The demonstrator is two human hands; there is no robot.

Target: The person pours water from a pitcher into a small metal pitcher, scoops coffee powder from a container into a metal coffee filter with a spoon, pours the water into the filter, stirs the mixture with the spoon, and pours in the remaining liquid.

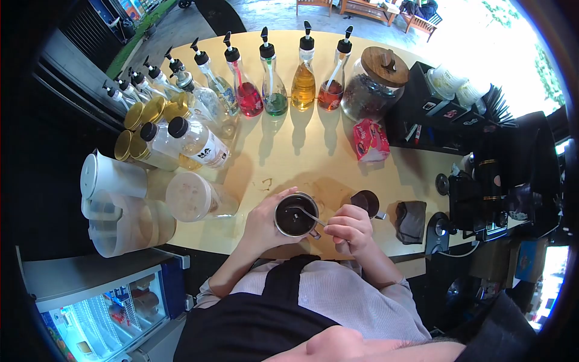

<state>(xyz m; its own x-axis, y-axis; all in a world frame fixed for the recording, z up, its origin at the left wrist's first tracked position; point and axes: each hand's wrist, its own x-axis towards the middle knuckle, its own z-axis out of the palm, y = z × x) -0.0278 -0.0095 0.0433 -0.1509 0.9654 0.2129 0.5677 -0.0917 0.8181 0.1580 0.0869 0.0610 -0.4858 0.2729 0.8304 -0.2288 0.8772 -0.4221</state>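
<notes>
My left hand [264, 222] is wrapped round the left side of a metal cup [279, 232] that holds dark liquid [292, 223]. A spoon [312, 216] dips into the liquid, its handle pinched by my right hand [350, 228] at the cup's right. The cup's handle [315, 234] points toward my right hand. Just beyond that hand stands a second metal cup [367, 199], dark inside, with its handle to the right. Farther right lies a folded dark cloth [411, 222] near the table's front edge.
Pump bottles with coloured syrups [303, 87] line the far edge, beside a wooden-lidded jar [371, 90]. A red packet [370, 141] lies below the jar. Plastic bottles [205, 145], a tub [196, 198] and pitchers [120, 175] crowd the left; a black machine [488, 181] stands right.
</notes>
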